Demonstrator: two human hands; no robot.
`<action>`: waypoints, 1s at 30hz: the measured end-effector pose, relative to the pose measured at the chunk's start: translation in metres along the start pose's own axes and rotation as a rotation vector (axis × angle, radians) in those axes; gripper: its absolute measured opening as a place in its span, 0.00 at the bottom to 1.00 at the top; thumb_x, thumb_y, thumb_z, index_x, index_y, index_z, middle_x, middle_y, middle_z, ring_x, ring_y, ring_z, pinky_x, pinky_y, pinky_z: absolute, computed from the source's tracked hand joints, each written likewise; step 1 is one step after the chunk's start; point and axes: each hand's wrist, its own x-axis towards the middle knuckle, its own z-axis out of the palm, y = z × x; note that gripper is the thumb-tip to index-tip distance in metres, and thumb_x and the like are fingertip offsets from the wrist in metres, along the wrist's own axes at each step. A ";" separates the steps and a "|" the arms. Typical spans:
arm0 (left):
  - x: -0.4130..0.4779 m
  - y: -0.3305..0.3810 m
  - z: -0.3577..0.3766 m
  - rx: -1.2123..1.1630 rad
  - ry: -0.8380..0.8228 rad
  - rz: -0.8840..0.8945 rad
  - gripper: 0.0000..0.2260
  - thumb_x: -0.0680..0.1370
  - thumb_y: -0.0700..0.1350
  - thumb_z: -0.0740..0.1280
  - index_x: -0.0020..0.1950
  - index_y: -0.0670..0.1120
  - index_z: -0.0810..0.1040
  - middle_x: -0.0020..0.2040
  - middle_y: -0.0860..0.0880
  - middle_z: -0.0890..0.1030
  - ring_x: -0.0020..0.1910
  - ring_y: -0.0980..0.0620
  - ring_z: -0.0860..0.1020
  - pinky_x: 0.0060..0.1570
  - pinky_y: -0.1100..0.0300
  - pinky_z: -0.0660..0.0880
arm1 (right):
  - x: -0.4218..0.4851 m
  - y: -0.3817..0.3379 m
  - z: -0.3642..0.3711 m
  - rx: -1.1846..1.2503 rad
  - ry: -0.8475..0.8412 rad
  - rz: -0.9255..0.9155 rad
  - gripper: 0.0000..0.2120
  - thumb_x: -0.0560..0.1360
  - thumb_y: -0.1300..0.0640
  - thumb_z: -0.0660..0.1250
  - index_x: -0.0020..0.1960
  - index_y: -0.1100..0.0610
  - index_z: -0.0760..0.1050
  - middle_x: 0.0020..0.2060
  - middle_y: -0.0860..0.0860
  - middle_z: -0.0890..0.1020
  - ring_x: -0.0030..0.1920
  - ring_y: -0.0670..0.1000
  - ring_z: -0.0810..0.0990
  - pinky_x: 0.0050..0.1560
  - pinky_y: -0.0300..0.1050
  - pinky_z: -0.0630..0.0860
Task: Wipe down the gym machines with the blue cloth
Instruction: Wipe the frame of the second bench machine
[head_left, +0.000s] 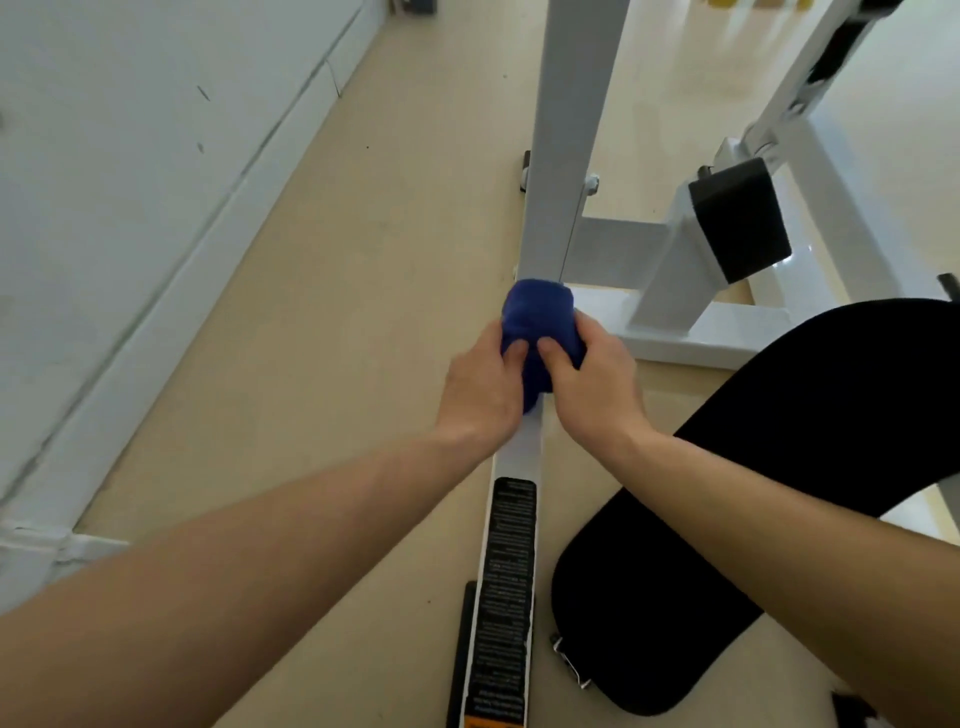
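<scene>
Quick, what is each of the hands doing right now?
Left hand: closed on the blue cloth.
Right hand: closed on the same cloth.

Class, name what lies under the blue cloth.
The blue cloth, gripped by the left hand and right hand, sits on a white frame bar; the covered stretch is hidden.

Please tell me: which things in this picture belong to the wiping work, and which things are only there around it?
In the job:
- blue cloth, bunched up
- left hand and right hand, both gripping the cloth
- white frame bar that the cloth is pressed on

Only around:
- black pad
- black foam block
- black warning label on the bar
- floor
- wall
</scene>
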 end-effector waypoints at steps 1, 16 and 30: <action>0.013 0.014 -0.004 -0.035 0.047 0.044 0.12 0.84 0.45 0.56 0.64 0.49 0.74 0.48 0.53 0.80 0.44 0.57 0.77 0.37 0.73 0.68 | 0.011 -0.014 -0.003 0.036 0.034 -0.050 0.06 0.81 0.56 0.63 0.56 0.49 0.76 0.43 0.42 0.81 0.43 0.40 0.79 0.42 0.35 0.74; 0.094 0.093 -0.036 0.008 0.155 0.281 0.11 0.84 0.44 0.55 0.63 0.48 0.72 0.45 0.52 0.80 0.41 0.60 0.78 0.37 0.68 0.71 | 0.097 -0.074 -0.026 -0.082 0.229 -0.300 0.15 0.82 0.58 0.58 0.67 0.51 0.71 0.48 0.45 0.80 0.44 0.42 0.77 0.42 0.28 0.70; 0.113 0.178 -0.086 -0.101 0.300 0.588 0.08 0.84 0.44 0.56 0.58 0.45 0.74 0.40 0.59 0.77 0.36 0.70 0.76 0.36 0.75 0.69 | 0.116 -0.156 -0.065 0.030 0.371 -0.535 0.11 0.84 0.52 0.58 0.60 0.55 0.76 0.38 0.37 0.78 0.38 0.32 0.77 0.38 0.25 0.70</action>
